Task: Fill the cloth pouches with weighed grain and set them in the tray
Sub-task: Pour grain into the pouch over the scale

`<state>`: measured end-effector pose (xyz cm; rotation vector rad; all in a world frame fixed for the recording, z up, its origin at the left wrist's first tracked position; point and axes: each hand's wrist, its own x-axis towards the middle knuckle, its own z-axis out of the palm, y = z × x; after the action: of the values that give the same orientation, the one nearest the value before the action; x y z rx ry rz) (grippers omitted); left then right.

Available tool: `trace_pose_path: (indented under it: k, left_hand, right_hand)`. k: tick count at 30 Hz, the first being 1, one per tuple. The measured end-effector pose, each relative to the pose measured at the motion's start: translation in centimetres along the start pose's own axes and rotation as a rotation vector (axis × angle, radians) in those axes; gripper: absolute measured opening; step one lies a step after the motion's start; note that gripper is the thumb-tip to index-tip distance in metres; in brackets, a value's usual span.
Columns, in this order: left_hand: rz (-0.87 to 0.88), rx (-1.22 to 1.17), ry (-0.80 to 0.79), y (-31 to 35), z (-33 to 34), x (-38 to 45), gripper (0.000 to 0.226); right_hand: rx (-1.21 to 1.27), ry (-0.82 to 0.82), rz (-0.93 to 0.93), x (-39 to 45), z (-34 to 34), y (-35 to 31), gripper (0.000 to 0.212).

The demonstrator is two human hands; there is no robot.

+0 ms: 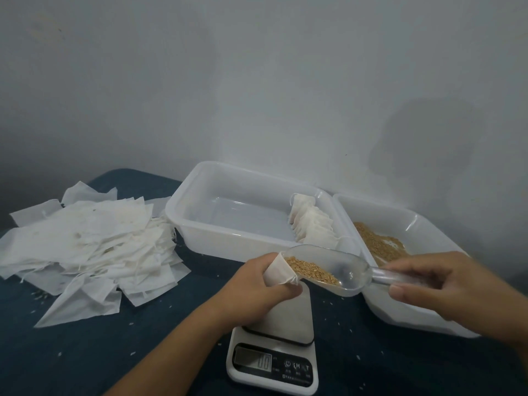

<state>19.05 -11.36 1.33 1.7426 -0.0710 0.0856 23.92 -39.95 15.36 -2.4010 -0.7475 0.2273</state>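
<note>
Above the scale (273,357), near centre, the left hand (258,287) curls round a white pouch (278,271), holding its mouth open toward the right. The right hand (434,284) pinches the handle of a clear scoop (328,270), tilted so its lip lies in the pouch's mouth, with grain (311,271) heaped at that end. Beyond them, the left tray (200,221) holds a row of filled pouches (313,224) against its right wall. Just right of it, touching, a second tray (411,221) holds loose grain. Far left on the dark cloth (85,352) lies a heap of flat pouches (85,241).
</note>
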Motion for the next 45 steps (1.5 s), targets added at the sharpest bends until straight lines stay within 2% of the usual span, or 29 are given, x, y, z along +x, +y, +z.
trace_pose_path:
  k: [5,9,13,21,24,25,28,30,34,37,39,42,45]
  left_hand:
    - [-0.012,-0.120,0.011,0.8,0.1,-0.2,0.030]
    - [-0.075,-0.208,0.040,1.0,0.1,-0.2,0.037]
    - [-0.136,-0.371,-0.031,1.2,-0.1,-0.2,0.038]
    - [-0.184,-0.618,-0.230,1.1,-0.5,-0.6,0.037]
    - [-0.184,-0.663,-0.305,1.0,-0.3,-0.7,0.029]
    - [-0.178,-0.657,-0.331,1.0,-0.2,-0.7,0.025]
    - [-0.161,-0.630,-0.404,1.1,0.2,-0.9,0.014]
    - [-0.167,-0.645,-0.418,0.9,0.5,-0.9,0.017]
    - [-0.122,-0.655,-0.456,0.6,0.4,-0.9,0.040]
    - [-0.061,-0.562,-0.407,0.4,0.3,-0.5,0.046]
    - [-0.007,-0.472,-0.274,0.2,0.4,-0.1,0.044]
    - [0.077,-0.352,-0.033,-0.1,0.9,0.3,0.025]
    - [0.072,-0.352,0.059,-0.1,1.3,0.5,0.024]
  right_hand:
    - [0.180,0.044,0.026,-0.3,2.2,1.1,0.030]
    - [0.347,0.133,0.025,0.1,4.4,1.9,0.053]
    - [0.458,0.234,-0.032,1.6,7.5,0.9,0.031]
    - [0.633,0.127,-0.108,6.4,10.7,-1.1,0.031]
    - [0.658,0.074,-0.111,6.8,11.7,-1.0,0.049]
    - [0.665,0.041,-0.117,6.8,12.0,-1.1,0.049]
    - [0.682,0.000,-0.194,6.5,12.9,-1.1,0.022]
    - [0.716,0.033,-0.219,6.4,13.1,-1.0,0.025]
    - [0.857,0.127,-0.250,5.6,13.2,-0.8,0.031]
    - [0.785,0.252,-0.240,5.5,13.1,-0.4,0.028]
    - [0.741,0.300,-0.244,5.6,13.1,0.1,0.030]
    - [0.716,0.349,-0.228,5.6,13.5,0.5,0.029]
    - [0.681,0.389,-0.193,5.9,13.8,0.8,0.030]
